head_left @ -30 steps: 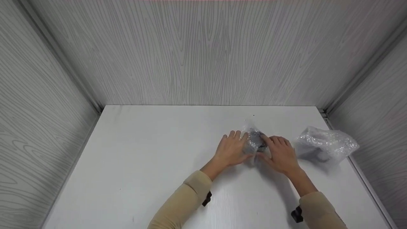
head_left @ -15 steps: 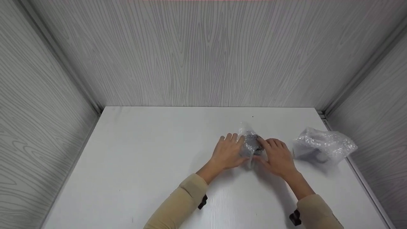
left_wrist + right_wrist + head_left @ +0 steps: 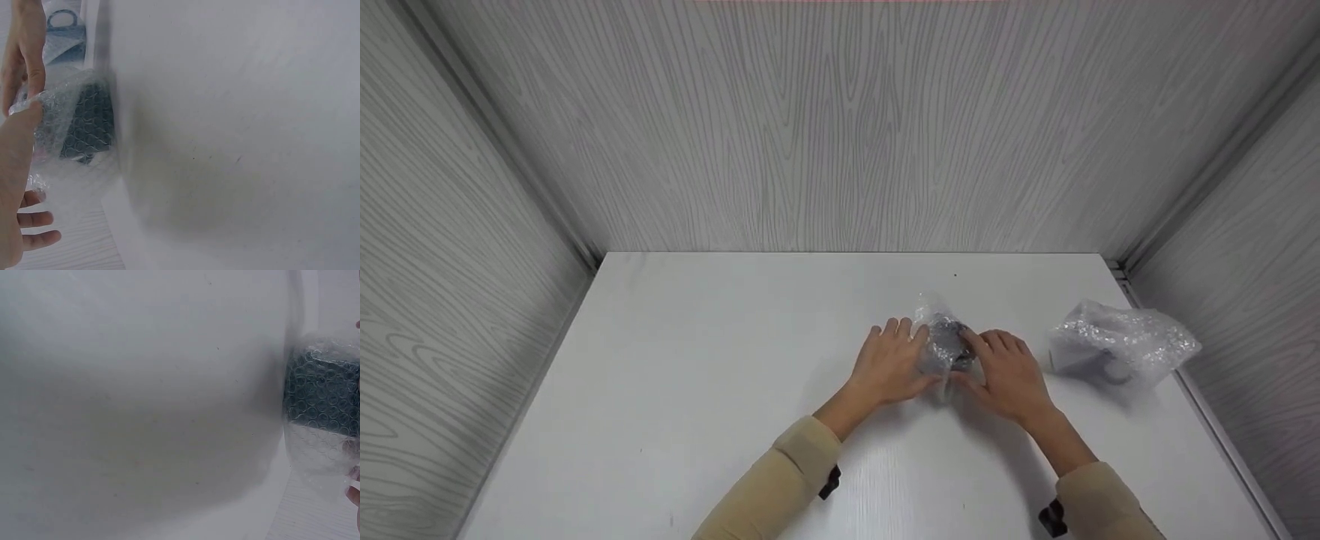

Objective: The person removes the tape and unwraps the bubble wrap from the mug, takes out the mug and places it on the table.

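Observation:
A dark block-like item in clear bubble wrap (image 3: pixel 945 345) stands on the white table, right of the middle in the head view. My left hand (image 3: pixel 886 364) holds its left side, thumb in front and the other fingers spread behind. From the right, my right hand (image 3: pixel 1009 375) grips it between thumb and index finger. Close up in the left wrist view, the left thumb (image 3: pixel 25 121) lies against the bubble wrap (image 3: pixel 87 126). At the right edge of the right wrist view, only bits of fingertips show beside the wrapped item (image 3: pixel 323 394). What exactly the wrap contains is unclear.
A larger bubble-wrap bundle (image 3: pixel 1136 337) sits near the table's right edge; a ring-shaped part (image 3: pixel 62 20) shows in it. Wood-grain panels (image 3: pixel 840 127) enclose the white table (image 3: pixel 697 337) at the back and both sides.
Both hands and the wrapped item have shifted slightly left and toward me. The hold looks the same, and the larger bundle stays in place apart from a small camera shift.

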Demonstrator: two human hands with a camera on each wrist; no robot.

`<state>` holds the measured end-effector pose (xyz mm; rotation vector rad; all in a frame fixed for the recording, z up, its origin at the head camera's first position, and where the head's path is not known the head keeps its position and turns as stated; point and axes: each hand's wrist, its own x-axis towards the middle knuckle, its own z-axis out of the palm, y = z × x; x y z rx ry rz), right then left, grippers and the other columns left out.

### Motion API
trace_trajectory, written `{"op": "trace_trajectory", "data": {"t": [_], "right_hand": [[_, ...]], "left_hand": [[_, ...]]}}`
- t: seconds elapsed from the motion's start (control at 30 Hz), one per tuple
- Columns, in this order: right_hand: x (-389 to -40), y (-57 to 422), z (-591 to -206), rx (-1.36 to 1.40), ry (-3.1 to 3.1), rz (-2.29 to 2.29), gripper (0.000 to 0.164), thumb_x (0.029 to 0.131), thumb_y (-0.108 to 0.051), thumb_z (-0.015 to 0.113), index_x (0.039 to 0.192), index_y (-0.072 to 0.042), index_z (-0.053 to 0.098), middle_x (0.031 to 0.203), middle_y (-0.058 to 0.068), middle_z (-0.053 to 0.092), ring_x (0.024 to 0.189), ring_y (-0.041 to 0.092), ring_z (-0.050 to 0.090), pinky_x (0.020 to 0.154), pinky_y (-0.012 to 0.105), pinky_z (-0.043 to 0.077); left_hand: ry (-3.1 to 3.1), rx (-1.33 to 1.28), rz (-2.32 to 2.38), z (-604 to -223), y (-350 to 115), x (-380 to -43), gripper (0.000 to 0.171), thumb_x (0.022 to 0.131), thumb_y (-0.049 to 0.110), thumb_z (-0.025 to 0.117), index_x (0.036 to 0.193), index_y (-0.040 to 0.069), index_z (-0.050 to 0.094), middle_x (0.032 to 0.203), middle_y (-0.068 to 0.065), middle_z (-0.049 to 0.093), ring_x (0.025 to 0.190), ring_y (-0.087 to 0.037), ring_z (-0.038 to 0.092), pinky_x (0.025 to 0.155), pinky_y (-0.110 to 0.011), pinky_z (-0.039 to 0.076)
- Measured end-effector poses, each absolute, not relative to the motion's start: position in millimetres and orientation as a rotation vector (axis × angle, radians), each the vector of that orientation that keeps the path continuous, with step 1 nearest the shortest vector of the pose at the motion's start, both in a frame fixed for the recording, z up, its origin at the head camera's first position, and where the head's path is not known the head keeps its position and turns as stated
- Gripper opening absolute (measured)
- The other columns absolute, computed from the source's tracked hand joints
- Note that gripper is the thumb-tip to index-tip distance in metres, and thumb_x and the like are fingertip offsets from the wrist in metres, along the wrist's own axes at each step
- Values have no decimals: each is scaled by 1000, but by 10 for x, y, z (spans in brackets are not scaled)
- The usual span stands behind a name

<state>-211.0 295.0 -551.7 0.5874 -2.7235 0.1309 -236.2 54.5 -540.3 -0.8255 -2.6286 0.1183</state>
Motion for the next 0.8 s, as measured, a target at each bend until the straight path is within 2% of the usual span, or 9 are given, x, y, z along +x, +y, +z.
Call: {"op": "trace_trajectory", "data": {"t": [0.1,0.4,0.8], "right_hand": [[-2100,2935,-5511,596,-2708,118,74,94,-56,71,149,-9,55,125,16,67,125,41,61,107,59,51],[-2062,2873,-5528,601,-2721,114,74,95,-57,70,149,-9,55,126,15,67,124,39,62,104,58,53],[-2023,2805,-5533,607,-2726,123,73,95,-59,68,149,-12,55,125,13,68,126,38,62,105,57,53]], "left_hand": [[-2608,-813,129,-5407,528,-2345,83,90,83,54,141,18,57,119,-4,67,106,-22,66,86,-37,57],[-2645,-830,136,-5398,448,-2288,82,92,83,51,142,18,56,123,-6,68,109,-22,66,83,-38,59],[-2601,-833,114,-5424,361,-2229,81,91,82,54,137,16,59,116,-5,67,102,-22,66,79,-37,59]]}}
